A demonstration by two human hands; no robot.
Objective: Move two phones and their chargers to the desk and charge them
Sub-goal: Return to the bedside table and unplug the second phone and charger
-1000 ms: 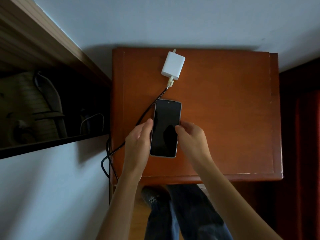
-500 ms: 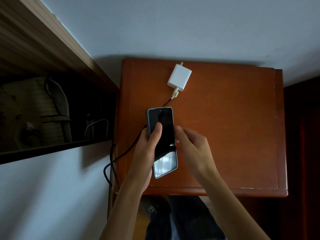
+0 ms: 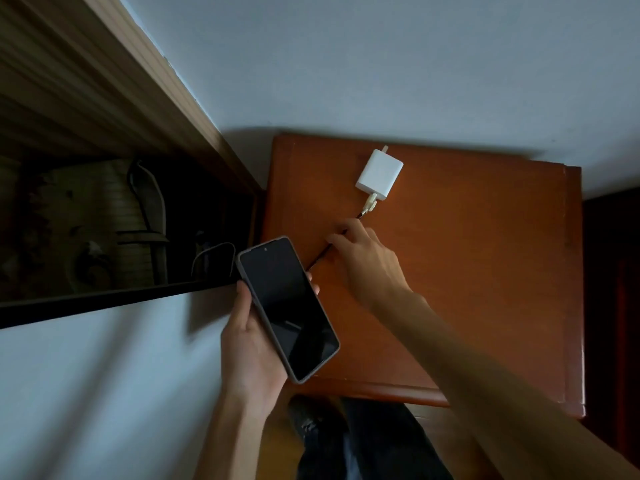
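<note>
Phone (image 3: 287, 308) in hand, a person stands at a reddish wooden table (image 3: 467, 271) set against a pale wall, seen from the head camera. The left hand (image 3: 251, 344) holds the handset above the table's near left corner, clear of the wood, with the dark screen up. The thumb is clamped on one long edge and fingertips curl round the other, a one-handed grip that leaves the other arm free. The right hand (image 3: 363, 261) reaches to the middle of the table, its fingers bunched downward onto the black braided cable (image 3: 317, 261). Whether they pinch the cord or merely touch it cannot be told. That cable runs from the white charger (image 3: 379, 174), which lies flat near the table's far edge with its prongs toward the wall, plugged into nothing. The cord passes behind the handset, so any connection there is hidden. The reach suggests cord and charger are to be gathered next and carried with the handset. A dim open shelf (image 3: 104, 299) sits to the table's left. No second handset shows.
</note>
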